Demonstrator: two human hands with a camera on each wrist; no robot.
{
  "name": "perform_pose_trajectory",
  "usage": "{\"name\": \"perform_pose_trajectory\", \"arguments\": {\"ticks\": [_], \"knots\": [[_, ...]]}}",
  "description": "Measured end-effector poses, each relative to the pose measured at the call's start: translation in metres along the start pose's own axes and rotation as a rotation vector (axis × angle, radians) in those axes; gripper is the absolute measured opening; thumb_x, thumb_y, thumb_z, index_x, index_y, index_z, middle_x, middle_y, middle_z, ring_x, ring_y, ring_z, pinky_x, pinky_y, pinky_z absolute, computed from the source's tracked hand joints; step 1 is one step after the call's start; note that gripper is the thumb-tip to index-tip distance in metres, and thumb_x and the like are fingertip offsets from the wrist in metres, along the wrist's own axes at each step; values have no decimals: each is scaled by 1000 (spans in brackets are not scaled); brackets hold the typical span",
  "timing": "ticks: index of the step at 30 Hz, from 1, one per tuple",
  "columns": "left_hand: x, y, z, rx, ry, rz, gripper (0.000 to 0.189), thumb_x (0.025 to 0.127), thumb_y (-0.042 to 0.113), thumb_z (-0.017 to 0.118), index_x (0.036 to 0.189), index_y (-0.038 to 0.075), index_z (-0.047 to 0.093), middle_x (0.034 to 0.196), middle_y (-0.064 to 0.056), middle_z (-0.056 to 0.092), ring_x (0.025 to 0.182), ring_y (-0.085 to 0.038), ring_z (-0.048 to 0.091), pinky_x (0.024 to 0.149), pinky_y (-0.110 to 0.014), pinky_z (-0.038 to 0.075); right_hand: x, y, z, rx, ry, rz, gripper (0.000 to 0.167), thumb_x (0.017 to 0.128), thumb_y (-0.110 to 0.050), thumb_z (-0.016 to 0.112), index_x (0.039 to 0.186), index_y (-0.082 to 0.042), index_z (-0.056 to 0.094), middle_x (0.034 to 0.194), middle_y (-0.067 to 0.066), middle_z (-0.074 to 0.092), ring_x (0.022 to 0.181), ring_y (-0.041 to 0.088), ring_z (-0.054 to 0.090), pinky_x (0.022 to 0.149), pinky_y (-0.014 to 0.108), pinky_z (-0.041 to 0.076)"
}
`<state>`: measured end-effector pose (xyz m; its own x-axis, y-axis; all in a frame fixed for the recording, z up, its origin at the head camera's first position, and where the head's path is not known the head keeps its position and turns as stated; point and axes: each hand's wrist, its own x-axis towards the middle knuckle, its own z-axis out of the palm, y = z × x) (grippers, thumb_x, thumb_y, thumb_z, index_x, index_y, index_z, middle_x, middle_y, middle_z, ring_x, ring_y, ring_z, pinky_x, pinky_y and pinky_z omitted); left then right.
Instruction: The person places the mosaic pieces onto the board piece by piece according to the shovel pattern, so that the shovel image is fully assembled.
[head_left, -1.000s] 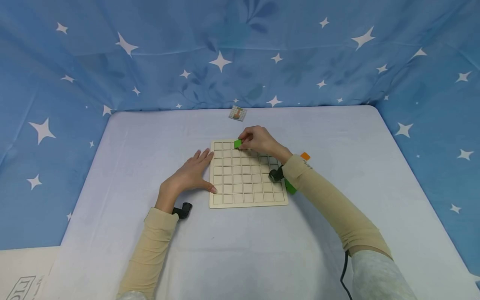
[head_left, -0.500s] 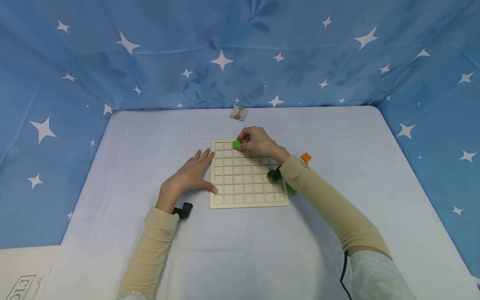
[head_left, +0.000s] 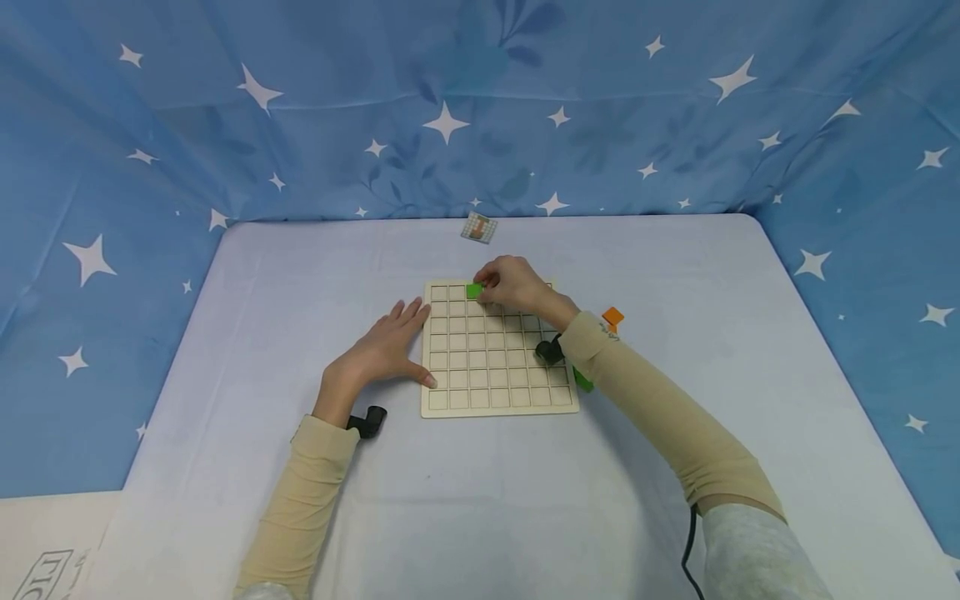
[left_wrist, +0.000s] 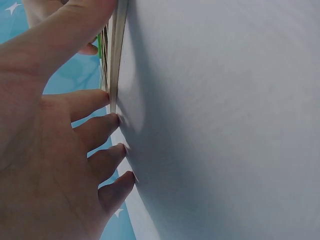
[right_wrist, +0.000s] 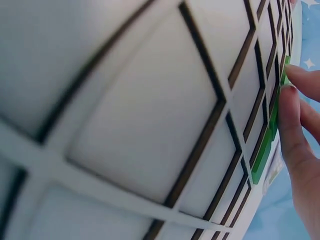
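A pale wooden grid board (head_left: pixel 457 358) lies flat on the white table. My left hand (head_left: pixel 386 343) rests at its left edge, fingers spread and thumb on the near left part; in the left wrist view the fingertips (left_wrist: pixel 120 147) come down beside the board's side. At the far row, my right hand (head_left: pixel 517 283) pinches a green square tile (head_left: pixel 474 291) between thumb and index finger, low over the grid. The right wrist view shows more green tiles (right_wrist: pixel 262 157) along that same edge, partly behind the fingers; from the head view this hand covers them.
Past the board's far edge lies a small patterned card (head_left: pixel 478 227). Orange tiles (head_left: pixel 613 316) and green tiles (head_left: pixel 582 380) lie right of the board, partly under the right forearm. A blue star-patterned curtain (head_left: pixel 450 167) stands behind the table.
The right hand's green tile has turned slightly and now sits squarer to the grid, at nearly the same spot. The left hand keeps its place at the board's edge.
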<state>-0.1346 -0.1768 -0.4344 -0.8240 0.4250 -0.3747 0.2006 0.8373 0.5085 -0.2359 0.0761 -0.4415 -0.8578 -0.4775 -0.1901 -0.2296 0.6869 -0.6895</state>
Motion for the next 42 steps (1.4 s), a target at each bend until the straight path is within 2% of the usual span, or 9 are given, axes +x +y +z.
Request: {"name": "perform_pose_trajectory", "arguments": {"ticks": [10,22,42], "knots": [[2,-1,1,-5,-8,1,124,78,42,90,166,8,10,174,-13,0,160,-37,-5,130,-55,6,-13,11,-9,104,-10,-49,35,96,-12,73,130,-3,68,121,14,69,109,28,66,94,43,57],[0,0,3,1,-14,-1,125,78,42,90,166,8,9,174,-13,0,160,-36,-5,131,-54,5,-39,23,-18,115,24,-102,31,96,-13,73,125,-3,72,121,15,72,102,28,70,83,39,59],[-1,1,2,9,-7,4,124,79,42,89,166,7,8,174,-14,-1,160,-37,-6,130,-56,5,-80,50,-45,66,52,7,28,97,-16,72,122,-4,73,122,14,71,105,29,67,89,43,59]]}}
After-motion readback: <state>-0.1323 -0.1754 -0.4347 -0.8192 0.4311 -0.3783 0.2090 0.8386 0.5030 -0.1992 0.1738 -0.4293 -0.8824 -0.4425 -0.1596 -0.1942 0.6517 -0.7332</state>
